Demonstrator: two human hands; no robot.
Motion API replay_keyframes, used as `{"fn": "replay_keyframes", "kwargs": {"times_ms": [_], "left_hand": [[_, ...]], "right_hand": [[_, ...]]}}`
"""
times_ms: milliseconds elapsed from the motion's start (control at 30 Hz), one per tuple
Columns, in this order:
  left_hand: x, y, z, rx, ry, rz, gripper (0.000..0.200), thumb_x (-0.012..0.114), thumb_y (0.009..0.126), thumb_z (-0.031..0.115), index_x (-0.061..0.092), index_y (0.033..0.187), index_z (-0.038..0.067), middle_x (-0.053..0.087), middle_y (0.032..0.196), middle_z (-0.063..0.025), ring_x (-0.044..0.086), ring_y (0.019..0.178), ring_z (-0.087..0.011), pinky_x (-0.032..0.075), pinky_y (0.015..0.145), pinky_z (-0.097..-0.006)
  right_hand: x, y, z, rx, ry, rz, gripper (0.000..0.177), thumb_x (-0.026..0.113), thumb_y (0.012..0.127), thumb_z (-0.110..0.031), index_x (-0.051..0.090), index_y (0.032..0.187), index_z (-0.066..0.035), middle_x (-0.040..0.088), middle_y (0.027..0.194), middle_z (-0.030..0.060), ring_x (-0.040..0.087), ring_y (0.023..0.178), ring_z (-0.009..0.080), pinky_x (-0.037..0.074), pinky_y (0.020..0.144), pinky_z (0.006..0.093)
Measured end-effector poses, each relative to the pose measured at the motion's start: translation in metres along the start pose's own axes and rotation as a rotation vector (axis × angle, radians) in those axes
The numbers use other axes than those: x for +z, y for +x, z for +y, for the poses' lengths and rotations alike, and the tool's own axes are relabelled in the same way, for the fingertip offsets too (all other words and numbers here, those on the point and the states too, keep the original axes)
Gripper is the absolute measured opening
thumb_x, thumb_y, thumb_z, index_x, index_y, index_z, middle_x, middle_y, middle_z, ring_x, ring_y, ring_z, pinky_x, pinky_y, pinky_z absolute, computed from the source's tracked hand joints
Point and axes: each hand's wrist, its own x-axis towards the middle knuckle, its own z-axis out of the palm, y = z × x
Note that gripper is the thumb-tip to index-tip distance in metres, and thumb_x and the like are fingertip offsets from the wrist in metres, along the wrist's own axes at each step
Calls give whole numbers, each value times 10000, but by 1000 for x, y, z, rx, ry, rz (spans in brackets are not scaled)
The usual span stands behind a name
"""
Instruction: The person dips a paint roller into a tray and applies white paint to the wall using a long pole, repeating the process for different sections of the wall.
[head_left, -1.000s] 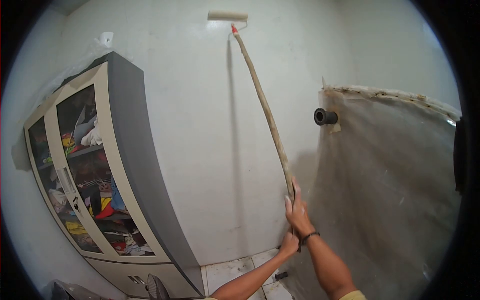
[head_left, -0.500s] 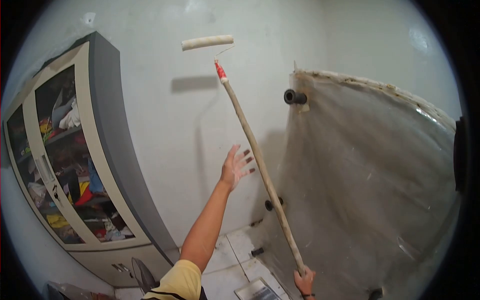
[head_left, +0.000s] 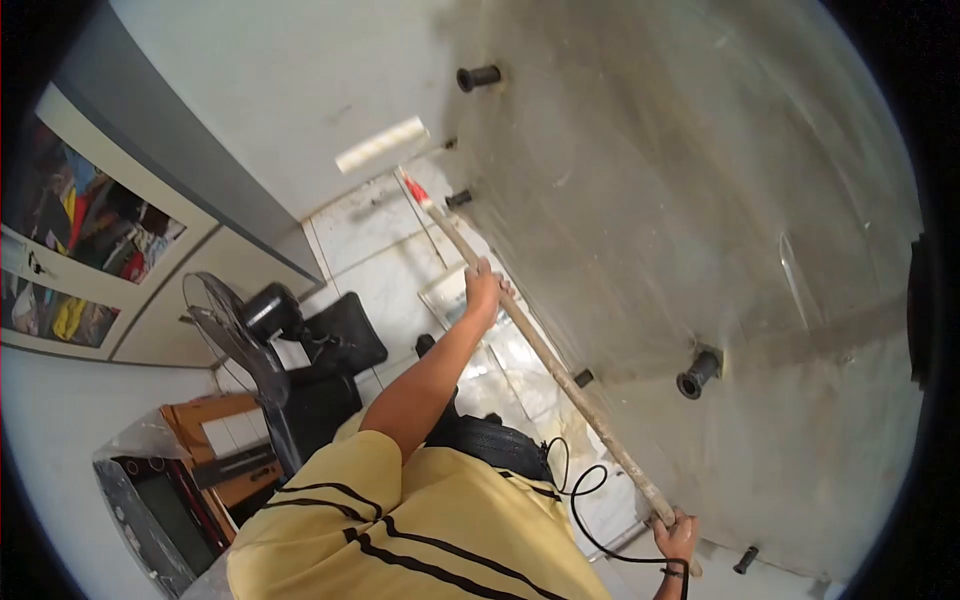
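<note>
The long paint roller with a crooked brown wooden pole is slanting through the middle of the view, its upper end pointing toward the foot of the white wall. A broad structure covered in grey plastic sheeting is rising along the right, just beside the pole. White floor tiles are showing to the pole's left. A cream and grey cabinet with glass doors is standing at the upper left, with a black fan near it. The left hand is holding the pole's upper half, fingers curling around the wood; the right hand is gripping near the lower end, fingers wrapping it. The roller's cream cylindrical sleeve is showing against the wall; whether they are touching, I cannot tell. A dark bracelet is circling the right wrist.
</note>
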Motion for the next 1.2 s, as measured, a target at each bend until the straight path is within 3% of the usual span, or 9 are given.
{"fn": "replay_keyframes", "kwargs": {"times_ms": [100,167,200,300,367,633,967,1033,1200], "left_hand": [[-37,-11,-89,-141,-9,35,213,397,942,265,296,934,78,380,670,-64,421,512,-170,445,444,-346],[-58,-16,-140,-383,-82,162,197,439,920,211,330,977,57,423,744,-95,474,530,-196,505,485,-371],[-66,-20,-158,-392,-91,171,197,439,920,211,330,977,57,423,744,-95,474,530,-196,505,485,-371],[-78,-38,-191,-523,25,161,209,503,872,131,400,991,-6,486,901,-144,599,714,-298,570,622,-423],[-93,-40,-219,-624,20,80,207,490,849,68,398,1017,-9,486,967,-138,597,856,-297,559,698,-444],[-87,-34,-241,-680,65,55,312,518,847,33,341,1104,34,485,1053,-164,568,987,-303,531,801,-468],[-85,26,-252,-650,142,-24,362,550,849,66,333,1139,79,527,1043,-104,589,975,-251,473,848,-446],[-88,33,-254,-662,133,-19,338,559,843,66,360,1116,67,542,1009,-104,597,939,-252,480,826,-441],[-82,35,-270,-711,243,-12,242,554,851,96,420,1047,52,560,923,-110,594,856,-252,501,775,-438]], "right_hand": [[-47,-27,16,-1,-94,-61,316,681,687,-338,565,669,-44,549,565,121,478,618,331,390,603,405],[-77,-31,3,114,-49,-203,314,676,700,-340,565,660,-49,527,536,113,454,590,323,380,584,402],[-78,-31,8,56,-83,-191,327,664,723,-337,549,635,-44,522,512,114,485,547,331,393,555,405],[-77,-16,-5,78,29,-346,347,654,742,-336,533,614,-37,521,492,118,514,481,337,406,501,414],[-55,-3,-7,-41,-74,-327,358,647,754,-336,525,604,-35,519,472,120,539,449,337,417,464,412],[-10,70,-44,-11,-145,-400,393,632,773,-331,515,593,-2,506,490,160,525,462,349,406,463,401],[19,152,-51,-143,-142,-348,407,617,793,-335,495,561,-24,491,490,150,501,481,362,399,508,429],[19,158,-55,-135,-246,-416,346,612,792,-324,540,617,-34,557,545,150,555,537,371,444,521,426],[14,165,-47,-193,-219,-384,346,622,783,-322,531,605,-39,546,537,152,537,523,376,440,531,430]]}}
